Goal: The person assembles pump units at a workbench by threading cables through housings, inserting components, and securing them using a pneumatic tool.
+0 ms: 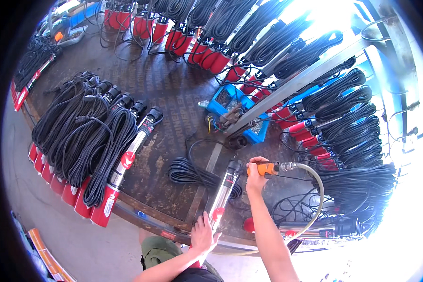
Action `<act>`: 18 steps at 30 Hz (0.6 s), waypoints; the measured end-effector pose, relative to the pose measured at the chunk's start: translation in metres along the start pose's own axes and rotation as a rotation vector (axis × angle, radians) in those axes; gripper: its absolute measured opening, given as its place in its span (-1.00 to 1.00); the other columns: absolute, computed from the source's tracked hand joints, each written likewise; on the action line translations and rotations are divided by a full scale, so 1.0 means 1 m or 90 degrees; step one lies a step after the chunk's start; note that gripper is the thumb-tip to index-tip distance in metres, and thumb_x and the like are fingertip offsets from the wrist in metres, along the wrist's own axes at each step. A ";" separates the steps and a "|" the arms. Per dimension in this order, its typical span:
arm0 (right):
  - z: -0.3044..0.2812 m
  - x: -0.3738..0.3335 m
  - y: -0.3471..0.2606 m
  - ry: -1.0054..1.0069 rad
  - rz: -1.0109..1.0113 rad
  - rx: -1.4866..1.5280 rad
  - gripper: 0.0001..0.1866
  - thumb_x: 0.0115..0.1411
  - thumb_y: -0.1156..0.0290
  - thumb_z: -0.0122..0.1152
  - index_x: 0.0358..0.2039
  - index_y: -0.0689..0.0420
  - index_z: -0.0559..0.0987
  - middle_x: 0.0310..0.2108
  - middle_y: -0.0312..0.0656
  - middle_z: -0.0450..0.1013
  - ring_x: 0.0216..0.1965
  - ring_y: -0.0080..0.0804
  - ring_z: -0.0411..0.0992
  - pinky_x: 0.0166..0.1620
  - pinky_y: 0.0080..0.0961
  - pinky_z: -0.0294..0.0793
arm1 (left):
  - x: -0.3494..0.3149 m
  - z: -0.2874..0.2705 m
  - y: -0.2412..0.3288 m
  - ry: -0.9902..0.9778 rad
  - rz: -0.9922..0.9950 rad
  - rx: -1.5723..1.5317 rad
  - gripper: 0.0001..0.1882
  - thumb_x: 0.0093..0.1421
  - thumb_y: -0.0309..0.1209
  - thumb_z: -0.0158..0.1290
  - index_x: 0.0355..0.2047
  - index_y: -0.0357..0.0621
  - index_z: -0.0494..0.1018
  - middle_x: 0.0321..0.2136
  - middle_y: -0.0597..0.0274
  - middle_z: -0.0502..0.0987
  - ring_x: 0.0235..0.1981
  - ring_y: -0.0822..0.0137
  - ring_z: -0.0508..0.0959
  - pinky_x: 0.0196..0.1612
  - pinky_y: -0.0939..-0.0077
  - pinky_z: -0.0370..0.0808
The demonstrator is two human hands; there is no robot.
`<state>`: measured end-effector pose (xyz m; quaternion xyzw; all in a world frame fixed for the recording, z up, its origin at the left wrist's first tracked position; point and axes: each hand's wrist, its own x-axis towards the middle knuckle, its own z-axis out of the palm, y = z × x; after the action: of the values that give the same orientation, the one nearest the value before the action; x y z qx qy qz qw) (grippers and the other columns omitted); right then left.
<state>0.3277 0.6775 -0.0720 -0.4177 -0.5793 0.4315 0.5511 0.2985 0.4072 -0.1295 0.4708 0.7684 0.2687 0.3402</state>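
A silver tubular submersible pump with a black cap lies slanted across the near table edge in front of me. My left hand is wrapped over its lower part, beside a red round label. In my right hand is an orange air screwdriver, its front end close to the pump's black cap. I cannot tell whether its tip touches the cap. A pale air hose curves from the tool's metal coupling back toward the table edge. Left of the pump lies a coiled black cable, passing partly behind it.
Several finished-looking pumps with bundled cables lie together at the left. Rows of red-ended pumps line the far and right sides. Blue bins with small parts stand beside a slanted metal post. The dark table has a curved near edge.
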 end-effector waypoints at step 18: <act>0.011 -0.009 -0.002 0.410 0.028 0.136 -0.82 0.03 0.64 0.18 -0.34 0.13 0.47 -0.39 -0.26 0.43 -0.42 -0.49 0.44 -0.34 -0.59 0.45 | -0.001 0.011 0.010 0.065 0.036 0.113 -0.03 0.05 -0.26 0.25 0.31 -0.52 -0.01 -0.02 -0.19 0.35 -0.22 0.00 0.53 -0.16 0.19 0.52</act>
<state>0.3170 0.6679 -0.0729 -0.4844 -0.3181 0.3476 0.7371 0.3127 0.4115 -0.1293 0.5063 0.7919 0.2330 0.2498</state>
